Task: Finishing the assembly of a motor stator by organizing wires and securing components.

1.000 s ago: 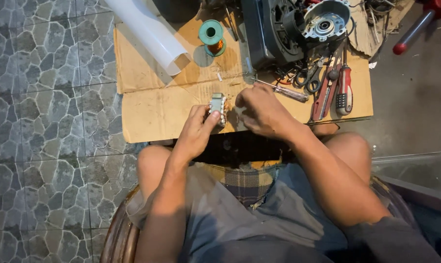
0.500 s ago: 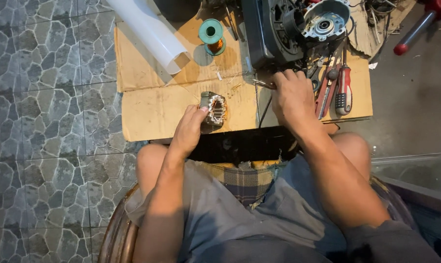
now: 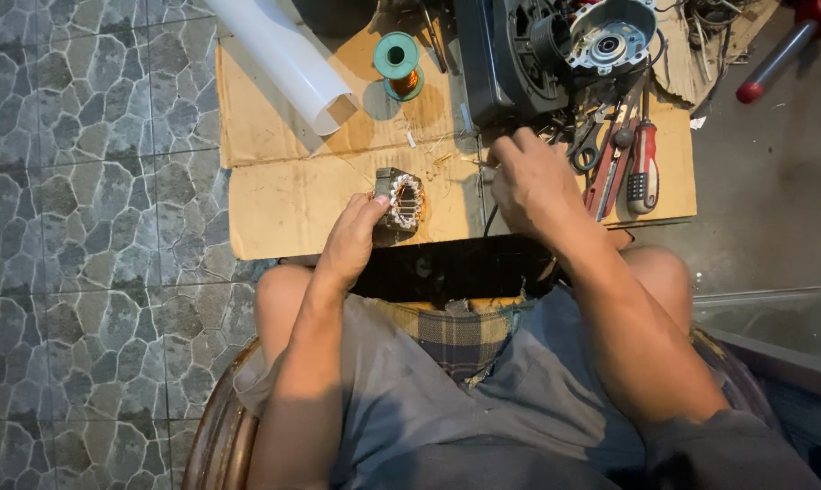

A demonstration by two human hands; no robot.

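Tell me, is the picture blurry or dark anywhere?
Head view: sharp on the left hand and the coil; the right hand casts a shadow on the cardboard; dim at the right edge; the white tube looks brightest.

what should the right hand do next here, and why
Probably bring what it pinches back to the wound stator. The left hand holds that stator upright on the cardboard, while the right hand is off to the side by the hand tools, fingertips pinched.

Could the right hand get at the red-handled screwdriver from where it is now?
Probably yes. The right hand sits on the cardboard just left of the red-handled screwdriver, which lies uncovered among other tools; nothing stands between them. The left hand holds the stator.
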